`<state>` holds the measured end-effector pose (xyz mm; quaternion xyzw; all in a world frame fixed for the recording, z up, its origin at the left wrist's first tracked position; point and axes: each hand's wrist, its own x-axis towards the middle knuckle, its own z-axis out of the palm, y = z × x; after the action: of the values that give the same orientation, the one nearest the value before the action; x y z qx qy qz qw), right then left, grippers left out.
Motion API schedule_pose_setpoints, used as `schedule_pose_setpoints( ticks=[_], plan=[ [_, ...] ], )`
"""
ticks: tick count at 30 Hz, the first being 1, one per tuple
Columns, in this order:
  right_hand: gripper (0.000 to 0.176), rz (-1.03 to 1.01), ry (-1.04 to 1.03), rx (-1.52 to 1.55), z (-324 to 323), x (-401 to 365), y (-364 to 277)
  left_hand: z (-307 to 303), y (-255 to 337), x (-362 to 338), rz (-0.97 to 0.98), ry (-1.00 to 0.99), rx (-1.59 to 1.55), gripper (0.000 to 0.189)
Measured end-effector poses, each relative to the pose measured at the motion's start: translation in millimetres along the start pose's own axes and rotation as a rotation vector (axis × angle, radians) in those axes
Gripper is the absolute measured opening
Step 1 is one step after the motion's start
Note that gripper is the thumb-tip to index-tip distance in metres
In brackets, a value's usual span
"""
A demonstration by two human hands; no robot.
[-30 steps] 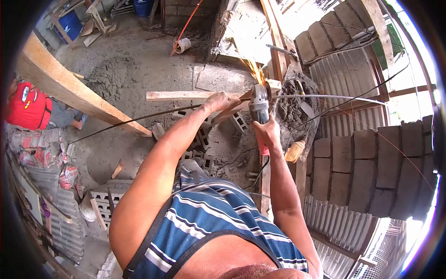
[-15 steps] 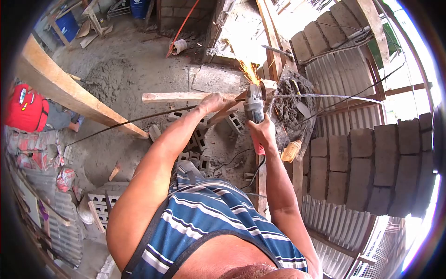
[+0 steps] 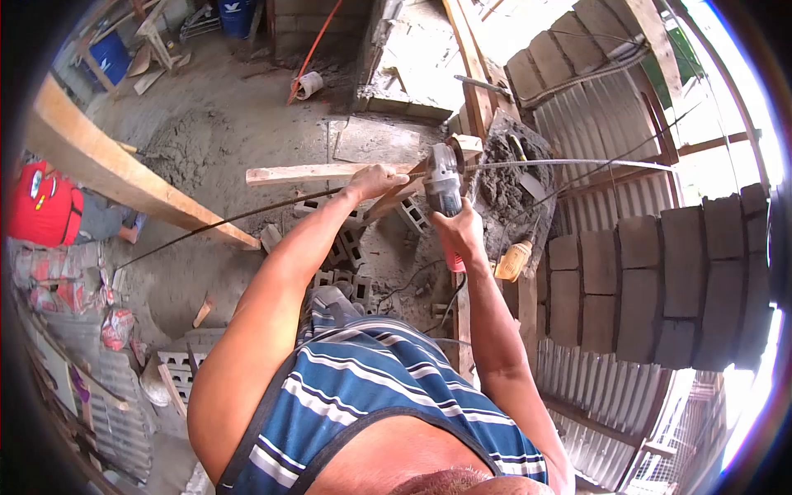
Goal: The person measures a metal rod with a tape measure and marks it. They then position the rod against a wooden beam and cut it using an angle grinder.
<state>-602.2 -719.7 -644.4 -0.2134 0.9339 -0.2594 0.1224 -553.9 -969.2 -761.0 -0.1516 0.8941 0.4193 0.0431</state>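
Observation:
My right hand (image 3: pixel 461 228) is closed round the body of an angle grinder (image 3: pixel 444 183), which has a grey head and a red rear end. Its disc (image 3: pixel 459 155) faces right, beside a long steel rebar (image 3: pixel 569 163). The rebar crosses the view from the lower left to the right. My left hand (image 3: pixel 378 181) is closed round the rebar just left of the grinder. Under the bar lies a wooden beam (image 3: pixel 305 173). No sparks show at the disc.
Concrete hollow blocks (image 3: pixel 353 245) lie below my arms. A mortar board (image 3: pixel 516 181) holds wet mortar and a trowel. At right stands a block wall (image 3: pixel 639 280). A person in a red shirt (image 3: pixel 43 205) is at far left, behind a wooden post (image 3: pixel 140 165).
The orange sparks from the disc have stopped. The grinder and my right hand have shifted slightly left and the grinder head has risen a little. My left hand keeps its hold.

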Motion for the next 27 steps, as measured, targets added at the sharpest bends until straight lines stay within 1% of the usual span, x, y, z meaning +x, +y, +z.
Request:
schedule_pose_setpoints(
  ticks=[1,3,4,5,7,8,9,11,12,14,15,17,20,23,25,27],
  plan=[
    [0.069,0.012,0.012,0.003,-2,-1,-4,10,-8,6,0.013,-0.01,0.005,0.068],
    [0.069,0.009,-0.018,0.001,-7,-3,-10,32,-24,16,0.277,0.197,-0.047,0.051],
    [0.068,0.001,-0.017,-0.015,-8,-5,-13,31,-21,19,0.336,0.175,0.105,0.036],
    [0.067,0.0,-0.026,-0.035,-7,-2,-9,32,-17,20,0.355,0.154,0.113,0.036],
    [0.073,0.015,-0.016,-0.025,-7,-4,-8,27,2,9,0.145,0.086,-0.071,0.032],
    [0.073,0.035,-0.004,-0.013,-7,-4,-7,32,6,6,0.163,0.116,-0.063,0.034],
    [0.073,0.03,-0.029,0.001,-8,-5,-6,37,3,11,0.173,0.098,-0.052,0.034],
    [0.073,0.036,-0.051,0.025,-6,-5,-1,47,-3,17,0.324,0.192,-0.04,0.042],
    [0.074,0.041,-0.058,0.015,-6,-5,1,45,0,15,0.328,0.179,-0.034,0.042],
    [0.074,0.051,-0.063,0.013,-3,-5,6,36,10,5,0.478,0.152,0.054,0.05],
    [0.074,0.046,-0.057,0.02,-1,-4,10,40,7,8,0.481,0.144,0.06,0.05],
    [0.075,0.046,-0.049,0.031,0,-3,12,51,-3,17,0.311,0.084,-0.048,0.053],
    [0.074,0.077,-0.063,0.026,-6,-6,10,57,-1,13,0.262,0.09,-0.102,0.055],
    [0.074,0.087,-0.085,0.01,-9,-6,6,63,-4,14,0.29,0.114,-0.034,0.055],
    [0.066,0.093,-0.059,0.023,-8,-8,6,68,-5,12,0.282,0.13,-0.055,0.055],
    [0.067,0.09,-0.06,0.027,-6,-8,9,69,-6,12,0.274,0.146,-0.075,0.056]
  ],
)
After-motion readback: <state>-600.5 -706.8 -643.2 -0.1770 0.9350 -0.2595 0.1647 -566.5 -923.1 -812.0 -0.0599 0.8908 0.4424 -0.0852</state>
